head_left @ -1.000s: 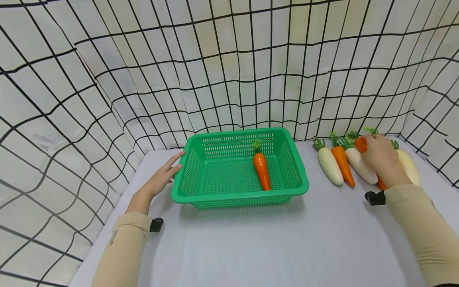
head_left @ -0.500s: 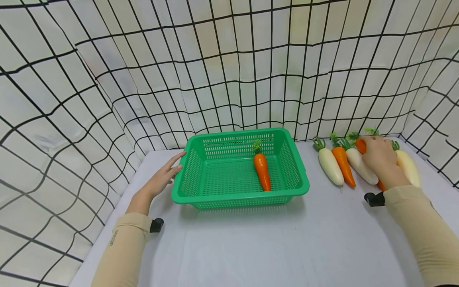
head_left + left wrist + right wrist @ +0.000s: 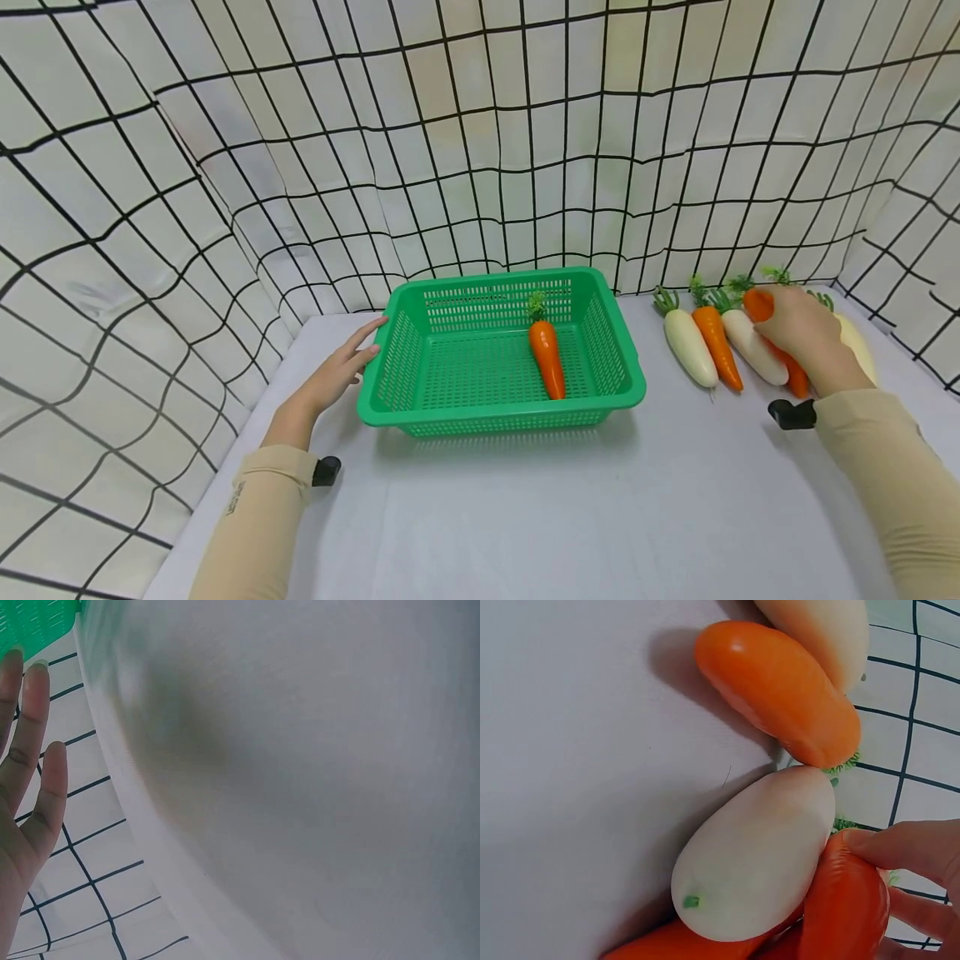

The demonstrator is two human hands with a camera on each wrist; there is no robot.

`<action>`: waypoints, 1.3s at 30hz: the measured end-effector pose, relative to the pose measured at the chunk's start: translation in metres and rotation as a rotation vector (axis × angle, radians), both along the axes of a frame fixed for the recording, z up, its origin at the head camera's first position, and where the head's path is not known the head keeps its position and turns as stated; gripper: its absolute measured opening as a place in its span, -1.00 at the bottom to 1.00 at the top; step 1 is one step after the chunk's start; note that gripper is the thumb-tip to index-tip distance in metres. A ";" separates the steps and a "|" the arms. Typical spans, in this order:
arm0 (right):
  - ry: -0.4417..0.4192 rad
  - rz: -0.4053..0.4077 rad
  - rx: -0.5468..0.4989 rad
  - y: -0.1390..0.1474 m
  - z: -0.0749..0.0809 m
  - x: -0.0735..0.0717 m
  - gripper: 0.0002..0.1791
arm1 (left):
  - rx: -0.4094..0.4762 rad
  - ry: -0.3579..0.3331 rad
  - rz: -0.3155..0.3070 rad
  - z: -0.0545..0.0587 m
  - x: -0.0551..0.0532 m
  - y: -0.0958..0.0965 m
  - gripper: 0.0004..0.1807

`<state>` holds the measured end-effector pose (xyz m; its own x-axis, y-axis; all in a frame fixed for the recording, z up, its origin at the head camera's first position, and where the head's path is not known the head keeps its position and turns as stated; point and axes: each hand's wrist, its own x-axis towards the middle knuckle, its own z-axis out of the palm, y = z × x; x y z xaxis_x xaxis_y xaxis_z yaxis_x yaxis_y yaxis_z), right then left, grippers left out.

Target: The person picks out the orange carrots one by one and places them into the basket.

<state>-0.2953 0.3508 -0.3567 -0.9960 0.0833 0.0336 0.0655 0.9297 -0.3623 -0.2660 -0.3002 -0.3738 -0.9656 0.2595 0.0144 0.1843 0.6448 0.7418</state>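
Observation:
My left hand point(image 3: 333, 379) has its fingers extended, with the fingertips right at the left rim of a green plastic basket point(image 3: 502, 418). One orange carrot point(image 3: 547, 360) with a leafy top lies inside the basket, toward its right. In the right wrist view, my right hand point(image 3: 922, 862) pinches another orange carrot point(image 3: 846, 900), thumb on its near side and fingers behind. Beside that carrot lies a white radish point(image 3: 757, 855). The head view shows the right hand point(image 3: 810, 333) over the right end of the vegetable row, hiding part of the held carrot point(image 3: 759, 304).
A white radish point(image 3: 690, 348) and a carrot point(image 3: 717, 346) lie at the left of the row. A pale radish point(image 3: 857, 346) is partly hidden right of the right hand. Black-gridded white cloth point(image 3: 495, 142) walls the back and sides of the white table point(image 3: 510, 525).
My right hand has shifted slightly right and turned, showing more of the orange carrot beneath it. The left hand and the basket stay where they were.

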 end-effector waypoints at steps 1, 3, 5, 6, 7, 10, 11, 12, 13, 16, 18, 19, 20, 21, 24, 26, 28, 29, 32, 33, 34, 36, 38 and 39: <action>-0.002 -0.001 -0.001 0.000 0.000 0.000 -0.33 | -0.002 0.002 0.000 0.000 0.000 0.000 -0.33; -0.001 -0.005 -0.008 -0.001 0.000 0.001 -0.33 | -0.008 0.007 -0.002 0.000 0.000 -0.001 -0.33; 0.015 -0.006 -0.026 -0.001 0.000 0.002 -0.31 | -0.015 0.010 -0.003 -0.001 0.000 -0.002 -0.33; 0.027 -0.008 -0.036 -0.001 0.001 0.003 -0.31 | -0.019 0.012 -0.004 -0.001 0.000 -0.002 -0.33; 0.039 -0.012 -0.048 -0.001 0.001 0.003 -0.31 | -0.020 0.013 -0.005 -0.001 0.000 -0.002 -0.33; 0.072 -0.025 -0.098 0.000 0.003 0.003 -0.33 | -0.022 0.013 -0.005 -0.001 0.001 -0.002 -0.33; 0.080 -0.031 -0.120 0.000 0.005 0.003 -0.33 | -0.022 0.014 -0.005 0.000 0.001 -0.002 -0.33; 0.086 -0.039 -0.140 0.000 0.006 0.004 -0.34 | -0.021 0.014 -0.005 0.000 0.001 -0.002 -0.33; 0.089 -0.044 -0.167 0.000 0.007 0.004 -0.33 | -0.020 0.013 -0.004 0.001 0.002 -0.001 -0.33; 0.104 -0.049 -0.253 -0.001 0.009 0.005 -0.29 | -0.019 0.013 -0.003 0.001 0.003 -0.001 -0.33; 0.099 -0.053 -0.324 -0.001 0.011 0.006 -0.26 | -0.017 0.011 -0.001 0.001 0.003 -0.001 -0.33; 0.095 -0.052 -0.366 -0.002 0.011 0.005 -0.24 | -0.017 0.010 -0.001 0.001 0.002 -0.001 -0.33; 0.089 -0.050 -0.410 -0.002 0.012 0.005 -0.23 | -0.017 0.010 -0.002 0.001 0.002 -0.001 -0.33; 0.080 -0.047 -0.455 -0.002 0.012 0.005 -0.21 | -0.017 0.009 -0.001 0.001 0.002 0.000 -0.33; 0.042 -0.043 -0.580 -0.004 0.013 0.004 -0.19 | -0.015 0.006 -0.001 0.001 0.001 0.000 -0.33; 0.019 -0.042 -0.636 -0.005 0.014 0.003 -0.18 | -0.012 0.004 0.000 0.001 0.002 0.000 -0.33; 0.001 -0.045 -0.674 -0.006 0.015 0.003 -0.18 | -0.009 0.001 0.001 0.001 0.002 0.000 -0.33; -0.006 -0.044 -0.690 -0.007 0.015 0.003 -0.18 | -0.008 0.001 0.001 0.001 0.002 0.000 -0.33; -0.020 -0.027 -0.755 -0.010 0.018 0.002 -0.16 | -0.012 0.000 -0.001 0.002 0.002 0.000 -0.33; -0.024 -0.021 -0.766 -0.012 0.019 0.002 -0.16 | -0.012 0.001 0.000 0.002 0.002 0.000 -0.33; -0.032 -0.011 -0.775 -0.013 0.021 0.002 -0.14 | -0.014 0.001 0.000 0.002 0.001 0.000 -0.33; -0.048 0.009 -0.790 -0.016 0.023 0.002 -0.12 | -0.016 0.000 0.000 0.002 0.002 0.000 -0.33; -0.073 0.037 -0.816 -0.019 0.026 0.001 -0.11 | -0.014 0.000 0.000 0.002 0.002 0.000 -0.33; -0.088 0.052 -0.831 -0.021 0.028 0.000 -0.11 | -0.012 0.000 0.000 0.002 0.002 0.000 -0.33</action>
<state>-0.2948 0.3303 -0.3286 -0.9953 0.0003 -0.0964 0.0898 0.3646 -0.9268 -0.2645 -0.3006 -0.3715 -0.9655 0.2601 0.0107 0.1843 0.6539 0.7338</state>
